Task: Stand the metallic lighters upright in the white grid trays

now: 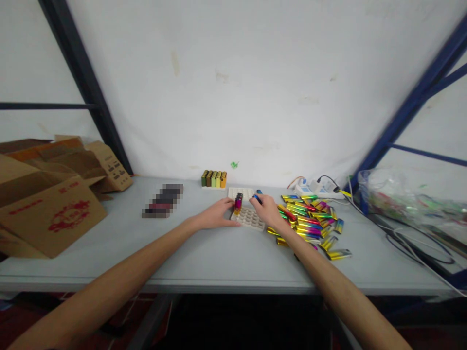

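A white tray with rows of round slots [250,218] lies in front of me, and purple-and-gold lighters [238,204] stand upright at its left end. My left hand [218,214] rests at the tray's left edge beside them, thumb and fingers apart. Over the tray's right side, my right hand [267,210] has its fingers closed on a blue lighter [257,199]. A second white tray [241,192] lies just behind. To the right spreads a loose pile of shiny multicoloured lighters [306,221].
A block of green, yellow and orange lighters [213,179] stands by the wall. Open cardboard boxes [54,209] occupy the left, with a pixelated dark object [163,200] nearer the middle. A power strip [321,189], cables and plastic bags [397,189] are at right.
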A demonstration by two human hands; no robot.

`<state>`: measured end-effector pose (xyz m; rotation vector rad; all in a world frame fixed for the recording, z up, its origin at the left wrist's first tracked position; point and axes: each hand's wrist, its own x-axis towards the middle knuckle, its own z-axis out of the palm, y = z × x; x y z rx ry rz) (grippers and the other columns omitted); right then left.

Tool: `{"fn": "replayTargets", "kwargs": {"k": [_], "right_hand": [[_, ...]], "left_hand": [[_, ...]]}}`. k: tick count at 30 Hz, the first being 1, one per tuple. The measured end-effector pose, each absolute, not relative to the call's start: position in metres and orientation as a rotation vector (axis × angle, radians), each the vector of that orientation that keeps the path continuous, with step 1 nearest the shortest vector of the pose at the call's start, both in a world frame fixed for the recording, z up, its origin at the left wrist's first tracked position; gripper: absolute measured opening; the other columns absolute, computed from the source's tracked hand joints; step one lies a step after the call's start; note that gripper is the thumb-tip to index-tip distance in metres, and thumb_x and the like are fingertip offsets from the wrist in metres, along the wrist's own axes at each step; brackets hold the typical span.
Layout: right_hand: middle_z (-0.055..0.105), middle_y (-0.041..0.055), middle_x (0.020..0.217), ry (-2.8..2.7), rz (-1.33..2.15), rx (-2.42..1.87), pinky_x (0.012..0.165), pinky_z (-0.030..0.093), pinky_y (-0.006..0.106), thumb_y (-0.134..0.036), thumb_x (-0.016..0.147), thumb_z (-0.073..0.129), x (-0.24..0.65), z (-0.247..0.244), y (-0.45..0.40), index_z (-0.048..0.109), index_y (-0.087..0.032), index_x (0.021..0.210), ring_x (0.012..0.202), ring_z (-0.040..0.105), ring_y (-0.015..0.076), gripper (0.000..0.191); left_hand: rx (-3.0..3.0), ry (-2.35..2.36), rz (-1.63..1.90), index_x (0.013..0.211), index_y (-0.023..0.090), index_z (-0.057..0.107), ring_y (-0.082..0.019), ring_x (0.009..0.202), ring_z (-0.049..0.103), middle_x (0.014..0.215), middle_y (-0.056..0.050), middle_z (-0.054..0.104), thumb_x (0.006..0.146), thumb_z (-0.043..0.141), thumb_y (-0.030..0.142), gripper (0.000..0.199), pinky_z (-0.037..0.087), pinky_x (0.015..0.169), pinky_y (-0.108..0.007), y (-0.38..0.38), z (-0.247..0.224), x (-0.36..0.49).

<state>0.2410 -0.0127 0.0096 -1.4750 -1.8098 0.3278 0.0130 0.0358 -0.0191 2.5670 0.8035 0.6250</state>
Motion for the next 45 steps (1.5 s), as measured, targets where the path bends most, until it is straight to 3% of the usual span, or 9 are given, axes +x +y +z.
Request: {"fn": "replayTargets", "kwargs": {"k": [7,11,16,21,26,31,34,37,45], "right_hand": [[0.054,-0.0031,0.070,-1.784,0.381,-1.319,0.065,0.035,0.027,-0.058,0.099,0.050,0.245,0.012,-0.015,0.051,-0.022,0.080,0.068,0.049,0.0158,0.040],[0.059,-0.0009,0.080,-1.834,0.518,-1.199,0.069,0.042,0.028,-0.059,0.103,0.043,0.249,0.016,-0.016,0.054,-0.023,0.094,0.073,0.054,0.0168,0.039],[0.063,0.0063,0.089,-1.902,0.368,-1.134,0.073,0.047,0.030,-0.066,0.099,0.049,0.249,0.018,-0.017,0.061,-0.022,0.087,0.085,0.057,0.0210,0.047],[0.058,-0.0020,0.063,-1.985,0.445,-1.227,0.062,0.041,0.029,-0.059,0.103,0.044,0.245,0.019,-0.024,0.055,-0.024,0.086,0.058,0.053,0.0177,0.040],[0.066,-0.0007,0.063,-1.961,0.594,-1.247,0.060,0.046,0.032,-0.059,0.104,0.038,0.244,0.016,-0.027,0.055,-0.027,0.101,0.054,0.060,0.0203,0.036],[0.074,0.0061,0.079,-1.882,0.522,-1.188,0.084,0.055,0.044,-0.067,0.096,0.040,0.247,0.014,-0.020,0.065,-0.033,0.100,0.094,0.074,0.0307,0.043],[0.077,0.0075,0.091,-1.867,0.487,-1.189,0.095,0.050,0.044,-0.070,0.090,0.042,0.247,0.016,-0.016,0.069,-0.040,0.088,0.117,0.070,0.0317,0.041],[0.077,0.0080,0.096,-1.863,0.492,-1.193,0.098,0.049,0.043,-0.072,0.091,0.040,0.246,0.014,-0.015,0.071,-0.040,0.087,0.123,0.066,0.0310,0.045],[0.064,-0.0005,0.077,-1.876,0.599,-1.226,0.076,0.055,0.038,-0.066,0.100,0.042,0.246,0.006,-0.019,0.061,-0.028,0.113,0.076,0.066,0.0223,0.045]], "left_hand": [[2.568,0.794,0.627,0.128,0.018,0.066,-0.035,0.130,0.059,0.139,-0.016,0.063,0.083,0.075,0.071,0.070,0.044,0.117,-0.046,0.036,-0.019,0.013],[2.568,0.789,0.626,0.131,0.017,0.065,-0.034,0.134,0.057,0.144,-0.016,0.061,0.084,0.074,0.070,0.071,0.042,0.119,-0.044,0.035,-0.020,0.013],[2.564,0.786,0.618,0.132,0.017,0.065,-0.035,0.131,0.058,0.140,-0.017,0.062,0.084,0.075,0.071,0.073,0.043,0.118,-0.044,0.037,-0.022,0.014],[2.568,0.793,0.625,0.131,0.018,0.065,-0.034,0.129,0.059,0.138,-0.015,0.063,0.083,0.075,0.071,0.073,0.044,0.116,-0.044,0.037,-0.021,0.014],[2.587,0.792,0.628,0.127,0.017,0.066,-0.035,0.128,0.059,0.137,-0.016,0.063,0.083,0.074,0.073,0.071,0.044,0.116,-0.045,0.037,-0.021,0.014],[2.578,0.773,0.652,0.125,0.018,0.068,-0.035,0.126,0.061,0.135,-0.016,0.064,0.083,0.074,0.073,0.069,0.046,0.114,-0.047,0.038,-0.022,0.013],[2.575,0.762,0.654,0.125,0.018,0.068,-0.034,0.125,0.061,0.133,-0.016,0.065,0.084,0.074,0.072,0.068,0.046,0.114,-0.046,0.038,-0.022,0.013],[2.579,0.766,0.666,0.128,0.017,0.067,-0.034,0.128,0.060,0.136,-0.016,0.064,0.084,0.075,0.071,0.070,0.045,0.115,-0.045,0.036,-0.022,0.013],[2.569,0.766,0.665,0.130,0.018,0.066,-0.035,0.129,0.060,0.138,-0.016,0.064,0.083,0.078,0.068,0.070,0.044,0.116,-0.046,0.036,-0.021,0.013]]}}
